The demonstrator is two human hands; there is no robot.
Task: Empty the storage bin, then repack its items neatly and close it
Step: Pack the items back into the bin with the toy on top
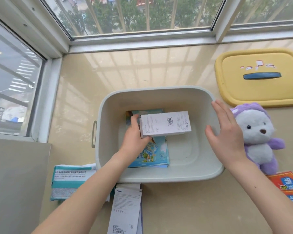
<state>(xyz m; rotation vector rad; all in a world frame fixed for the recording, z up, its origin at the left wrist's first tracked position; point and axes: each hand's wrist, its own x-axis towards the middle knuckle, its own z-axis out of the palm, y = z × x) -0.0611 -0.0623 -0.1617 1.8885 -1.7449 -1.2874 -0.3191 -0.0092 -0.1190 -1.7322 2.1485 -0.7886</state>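
Your pale grey-white bin [159,176], yellow lid [260,92] with its blue handle [262,76], purple-and-white plush toy [259,137], white box [165,124] with fine print, blue illustrated booklet [152,154], glossy beige table [125,70]

A glossy beige counter [142,70] fills the middle of the frame and mirrors the window bars in pale stripes. Along the top runs a wide window [142,14] in a white frame, with thin vertical bars and green trees [125,16] beyond the glass. At the left edge a second window [12,78] meets it at the corner, with blurred shapes beyond the glass. In the lower left stands a plain grey-beige wall panel [15,183]. Soft daylight comes in, without hard shadows.
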